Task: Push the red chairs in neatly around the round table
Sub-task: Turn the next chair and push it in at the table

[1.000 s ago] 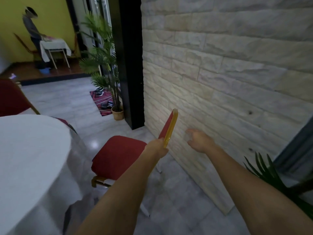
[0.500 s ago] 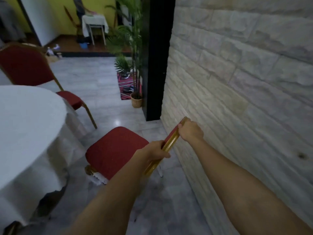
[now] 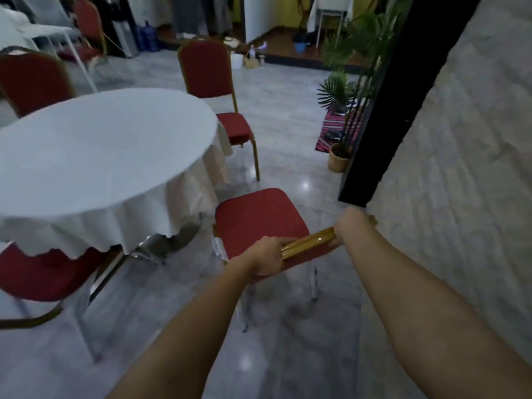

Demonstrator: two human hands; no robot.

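A round table (image 3: 95, 151) under a white cloth fills the left of the head view. Right of it stands a red chair (image 3: 256, 217) with a gold frame, its seat facing the table and a gap between them. My left hand (image 3: 266, 256) and my right hand (image 3: 352, 223) both grip the gold top rail of its backrest. Another red chair (image 3: 210, 73) stands at the table's far side, a third (image 3: 31, 79) at the far left, and a fourth (image 3: 46, 275) is partly tucked under the cloth at the near left.
A pale stone wall (image 3: 460, 168) runs close on the right, ending in a black pillar (image 3: 385, 110). A potted palm (image 3: 341, 151) and a striped rug (image 3: 331, 133) lie beyond it. More tables and chairs stand far back. Grey tiled floor lies around the chair.
My right hand reached out and took hold of the chair's top rail beside my left. The chair has swung away from the wall and my view has turned left toward the table.
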